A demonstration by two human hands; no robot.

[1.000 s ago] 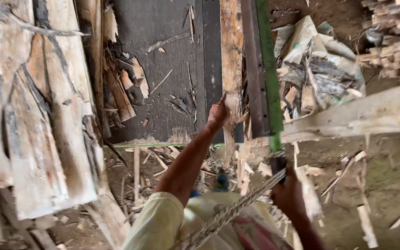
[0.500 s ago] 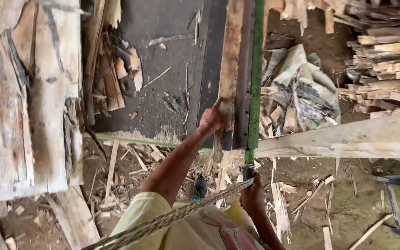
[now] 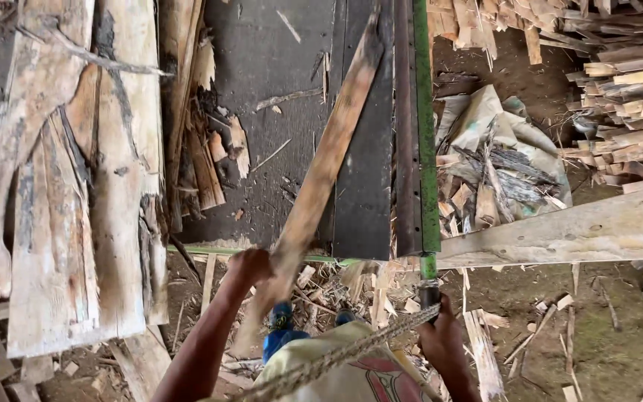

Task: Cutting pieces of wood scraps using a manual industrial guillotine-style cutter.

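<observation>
Plank (image 3: 321,171) now tilted (earlier upright) in left hand (image 3: 247,266)

My single head camera looks steeply down, close over my forearms, onto the dark metal saw table (image 3: 277,149).

— Where is there room to pass in this sawmill scene?

— The dark table top (image 3: 277,134) at centre frame lies mostly bare, with only splinters and a tilted wooden strip (image 3: 321,171) crossing it.

— And the obstacles?

— Rough slabs (image 3: 61,186) crowd the left of the frame. A green rail (image 3: 426,126) walls the table's right edge. Beyond it, a sack of offcuts (image 3: 500,164) and stacked sticks (image 3: 619,89) fill the upper right, while a pale beam (image 3: 574,231) bars the lower right.
</observation>
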